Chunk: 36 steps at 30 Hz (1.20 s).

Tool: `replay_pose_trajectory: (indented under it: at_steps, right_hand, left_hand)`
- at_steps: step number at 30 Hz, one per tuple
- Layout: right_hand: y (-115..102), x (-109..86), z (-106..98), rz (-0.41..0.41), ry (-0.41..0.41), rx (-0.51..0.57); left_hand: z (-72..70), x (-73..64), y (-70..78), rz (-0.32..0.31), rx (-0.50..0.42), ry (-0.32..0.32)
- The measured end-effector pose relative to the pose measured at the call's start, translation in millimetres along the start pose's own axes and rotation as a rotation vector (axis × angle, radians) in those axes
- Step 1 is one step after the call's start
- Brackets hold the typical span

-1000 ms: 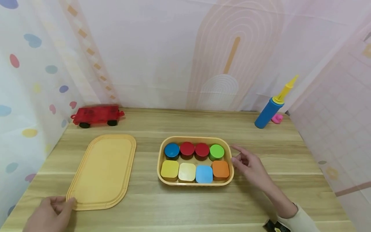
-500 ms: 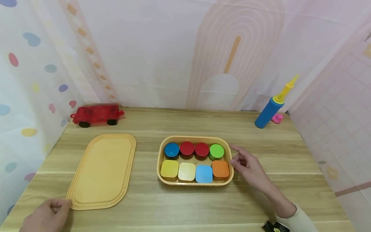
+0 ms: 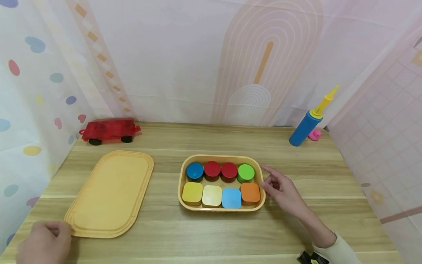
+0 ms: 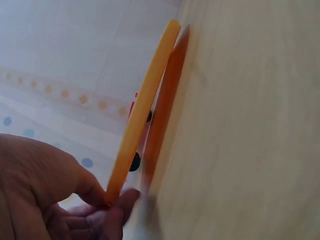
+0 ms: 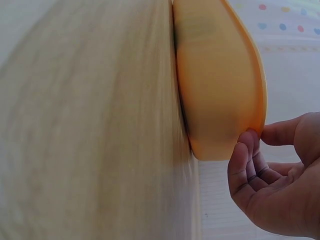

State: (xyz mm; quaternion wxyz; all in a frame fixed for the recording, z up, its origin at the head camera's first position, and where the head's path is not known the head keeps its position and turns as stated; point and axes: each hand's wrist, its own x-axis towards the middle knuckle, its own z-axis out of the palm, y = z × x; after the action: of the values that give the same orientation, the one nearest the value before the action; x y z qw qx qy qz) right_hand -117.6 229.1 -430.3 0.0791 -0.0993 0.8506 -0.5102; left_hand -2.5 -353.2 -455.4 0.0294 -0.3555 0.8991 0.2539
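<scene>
My left hand (image 3: 44, 240) pinches the near left corner of a flat yellow-orange lid (image 3: 112, 194) with rounded corners. From the left wrist, the lid (image 4: 142, 112) appears edge-on and tilted, raised off the table with its shadow beneath. My right hand (image 3: 284, 192) rests at the right end of a yellow-orange box (image 3: 221, 209), its index finger along the back right corner and its thumb at the rim. In the right wrist view, fingertips touch the outer wall of the box (image 5: 220, 85). Inside stand several round blocks (image 3: 212, 169) and square blocks (image 3: 212, 195) in two rows.
A red toy wagon (image 3: 110, 130) with black wheels stands at the back left. At the back right are a blue hand pump (image 3: 306, 126) with a yellow nozzle and a pink rubber duck (image 3: 315, 134). Patterned curtains (image 3: 178, 62) border the wooden table (image 3: 204, 238).
My left hand has moved slightly left, drawing the lid's near end along with it and lifting it. My right hand and the box have stayed nearly still.
</scene>
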Motion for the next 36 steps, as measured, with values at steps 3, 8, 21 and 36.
replay_pose_trajectory:
  at_steps: [3,8,21,36]
  right_hand:
    - [1,0.1,0,-0.002,-0.002,0.002]
    - [1,0.2,-1,0.000,-0.004,0.008]
    - [2,0.0,-1,-0.007,0.001,-0.001]
    - [1,-0.4,0,0.002,-0.003,-0.001]
  left_hand:
    - [-0.1,3.3,3.0,-0.012,-0.130,-0.014]
    - [4.4,9.8,5.2,-0.072,-0.468,-0.074]
    - [2.0,17.0,0.3,-0.288,-1.101,-0.018]
    - [-10.1,2.1,29.2,-0.155,-1.314,0.156]
